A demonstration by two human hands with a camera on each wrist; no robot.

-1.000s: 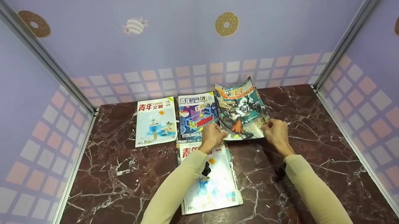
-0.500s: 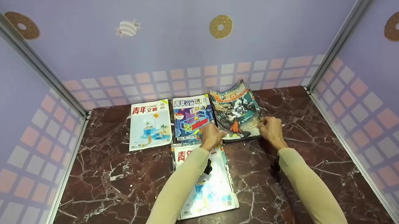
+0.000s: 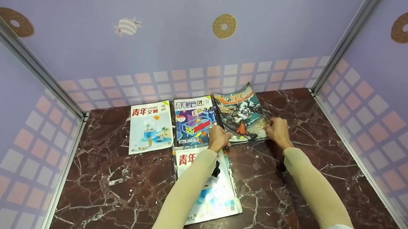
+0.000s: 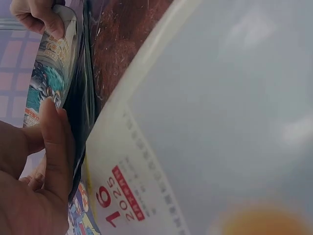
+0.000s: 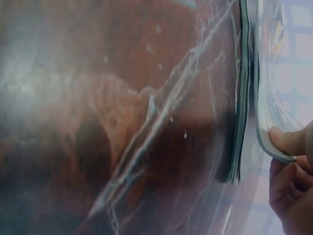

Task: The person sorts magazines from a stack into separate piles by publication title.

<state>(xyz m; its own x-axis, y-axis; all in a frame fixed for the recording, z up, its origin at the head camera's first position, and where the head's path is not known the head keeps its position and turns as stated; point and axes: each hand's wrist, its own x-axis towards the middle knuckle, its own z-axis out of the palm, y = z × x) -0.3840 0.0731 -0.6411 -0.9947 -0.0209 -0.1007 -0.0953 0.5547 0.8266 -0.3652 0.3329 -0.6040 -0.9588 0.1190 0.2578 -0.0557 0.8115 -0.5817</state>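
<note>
A teal comic-style magazine (image 3: 241, 112) with an orange title band lies at the right of the back row, its far edge curling up by the wall. My right hand (image 3: 278, 132) pinches its near right corner, thumb on top and fingers below, bending the corner up in the right wrist view. At the near left corner, my left hand (image 3: 219, 137) holds the edge between thumb and fingers. Under the lifted magazine, another magazine with dark green page edges (image 5: 239, 122) lies on the table. The purple-covered magazine (image 3: 193, 121) sits directly left, partly covered by the left hand.
A white magazine (image 3: 151, 126) with a beach picture lies at the back left. Nearer, a pile topped by a similar white magazine (image 3: 218, 203) lies under the left forearm. Purple panels (image 3: 179, 42) wall in the dark red marble table (image 3: 119, 193) at back and sides.
The view has shifted slightly. The teal magazine has come down a little and closer to the purple one, with both hands keeping hold of its near corners.
</note>
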